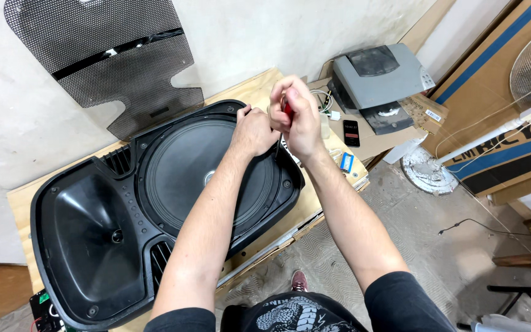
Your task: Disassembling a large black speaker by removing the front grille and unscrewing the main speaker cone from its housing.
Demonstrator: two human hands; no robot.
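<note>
Two hands up at the far rim of the speaker cabinet [93, 246], that's the head view right now. The black cabinet lies on its back on a wooden workbench [19, 209], horn opening toward my left, the big woofer cone [198, 172] sitting in the middle of it with its mounting ring exposed.

My right hand [299, 120] is wrapped tight around a red-handled screwdriver [287, 109], fist fully closed, shaft pointing down toward the edge of the woofer frame. My left hand [254, 130] rests on the woofer's rim just beside it, fingers curled down onto the frame; can't tell if it's actually pinching anything under there, the fingertips are hidden.

The perforated metal grille [112, 55] leans against the white wall behind the bench, well apart from the cabinet. Off to the right sits a grey printer [379, 77] on cardboard, with a dark phone [351, 133] lying near it. Bottom left corner shows a bit of green circuit board [45, 310] poking out beside the cabinet.
</note>
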